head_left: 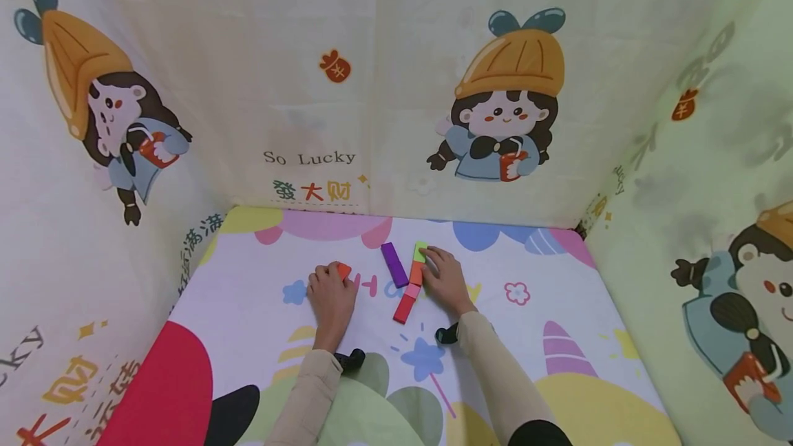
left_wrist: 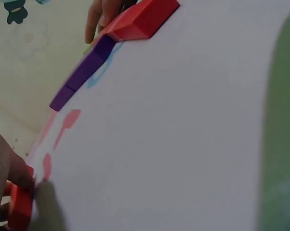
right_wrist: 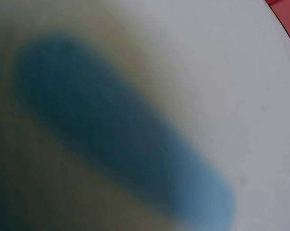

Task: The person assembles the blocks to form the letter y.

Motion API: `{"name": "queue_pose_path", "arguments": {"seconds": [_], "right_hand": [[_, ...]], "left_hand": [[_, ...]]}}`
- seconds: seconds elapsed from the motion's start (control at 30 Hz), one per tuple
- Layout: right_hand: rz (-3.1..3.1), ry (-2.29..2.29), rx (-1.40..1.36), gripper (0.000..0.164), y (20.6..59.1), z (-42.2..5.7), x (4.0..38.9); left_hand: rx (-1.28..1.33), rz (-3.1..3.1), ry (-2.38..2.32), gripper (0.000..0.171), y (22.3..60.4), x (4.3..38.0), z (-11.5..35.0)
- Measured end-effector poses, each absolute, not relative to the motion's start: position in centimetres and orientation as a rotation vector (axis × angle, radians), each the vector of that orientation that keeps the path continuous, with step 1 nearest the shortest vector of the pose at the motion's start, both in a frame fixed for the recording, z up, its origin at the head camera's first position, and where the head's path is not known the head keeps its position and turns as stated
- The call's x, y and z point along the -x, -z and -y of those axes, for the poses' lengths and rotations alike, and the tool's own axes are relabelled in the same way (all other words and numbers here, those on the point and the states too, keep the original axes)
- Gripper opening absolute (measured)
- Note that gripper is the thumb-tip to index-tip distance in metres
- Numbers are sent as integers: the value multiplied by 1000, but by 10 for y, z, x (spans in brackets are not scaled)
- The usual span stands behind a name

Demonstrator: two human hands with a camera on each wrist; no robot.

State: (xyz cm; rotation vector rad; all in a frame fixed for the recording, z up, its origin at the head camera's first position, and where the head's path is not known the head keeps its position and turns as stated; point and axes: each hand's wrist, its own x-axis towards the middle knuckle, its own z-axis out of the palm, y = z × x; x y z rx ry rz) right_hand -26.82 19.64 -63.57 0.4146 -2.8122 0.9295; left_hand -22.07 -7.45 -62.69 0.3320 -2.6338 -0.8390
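My left hand (head_left: 332,298) grips an orange-red block (head_left: 343,270) at the left; the left wrist view shows the same block (left_wrist: 21,207) between thumb and fingers. Fingers of my right hand (head_left: 447,284) touch the right side of a slanting row of blocks. This row runs from a green block (head_left: 420,251) through an orange block (head_left: 416,272) and a pink block (head_left: 411,290) to a red block (head_left: 405,309). Left of it lies a purple piece (head_left: 394,265), with a seam across it in the left wrist view.
A printed cloth (head_left: 372,325) covers the table. Cartoon-printed fabric walls (head_left: 403,88) rise at the back and both sides. Black straps (head_left: 350,360) sit at the wrists. A blurred blue shape (right_wrist: 125,130) fills much of the right wrist view.
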Motion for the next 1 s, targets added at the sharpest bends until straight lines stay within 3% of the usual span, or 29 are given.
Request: {"name": "queue_pose_path", "arguments": {"seconds": [1.0], "right_hand": [[2842, -940, -373, 49, 638, -196, 269]], "left_hand": [[-103, 2807, 1105, 38, 585, 145, 60]]}}
